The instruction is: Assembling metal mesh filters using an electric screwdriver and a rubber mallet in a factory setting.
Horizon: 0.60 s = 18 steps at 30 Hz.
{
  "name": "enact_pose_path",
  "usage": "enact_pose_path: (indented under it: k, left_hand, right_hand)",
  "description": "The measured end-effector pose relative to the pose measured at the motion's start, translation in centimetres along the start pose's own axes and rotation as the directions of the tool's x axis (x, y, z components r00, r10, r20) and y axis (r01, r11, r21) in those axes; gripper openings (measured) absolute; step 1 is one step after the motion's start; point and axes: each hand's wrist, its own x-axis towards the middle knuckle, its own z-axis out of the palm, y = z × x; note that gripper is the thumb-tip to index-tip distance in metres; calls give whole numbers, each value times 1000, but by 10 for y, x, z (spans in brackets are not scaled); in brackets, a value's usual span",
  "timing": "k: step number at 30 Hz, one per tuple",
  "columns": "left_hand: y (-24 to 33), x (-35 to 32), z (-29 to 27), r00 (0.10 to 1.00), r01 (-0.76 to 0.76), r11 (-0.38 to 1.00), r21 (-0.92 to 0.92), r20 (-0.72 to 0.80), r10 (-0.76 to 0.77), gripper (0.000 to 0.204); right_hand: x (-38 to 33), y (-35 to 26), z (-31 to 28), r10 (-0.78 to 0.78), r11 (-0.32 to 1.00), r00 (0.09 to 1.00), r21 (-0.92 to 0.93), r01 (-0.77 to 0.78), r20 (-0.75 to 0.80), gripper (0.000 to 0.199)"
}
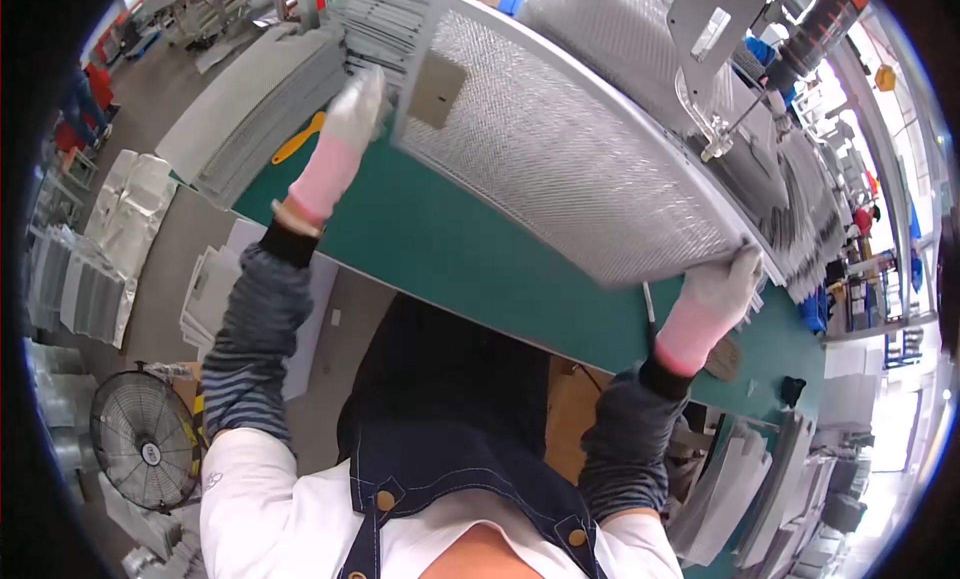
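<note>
A large rectangular silver mesh panel (560,149) with a pale metal frame is held tilted over the green tabletop (430,219). A small rectangular cut-out with a plate-like patch (437,91) shows near its left end. My right hand (722,284), in a white and pink glove, is closed on the panel's near right corner. My left hand (356,109), gloved alike, is slightly blurred, raised just left of the panel's left edge and apart from it, its fingers stretched upward. A yellow-handled tool (298,139) lies on the table beside my left wrist.
A power screwdriver (815,39) hangs at the far right beside a metal bracket (705,89). Stacked mesh sheets (255,104) stand at the left, with more stacks (600,29) behind the panel. A black floor fan (148,441) stands lower left. A dark small object (792,390) lies at the table's right.
</note>
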Motion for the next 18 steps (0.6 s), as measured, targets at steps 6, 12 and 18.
enact_pose_path:
  k: [6, 12, 18]
  left_hand:
    - [192, 23, 142, 777, -416, 881, 225, 592, 215, 45]
    - [191, -20, 175, 721, -580, 785, 216, 585, 372, 58]
    - [172, -14, 181, 791, -545, 826, 147, 419, 447, 59]
  right_hand:
    - [-77, 38, -2, -229, 965, 963, -97, 244, 144, 13]
    - [-56, 6, -21, -73, 912, 851, -310, 267, 520, 7]
    - [-3, 15, -95, 383, 648, 848, -761, 38, 367, 25]
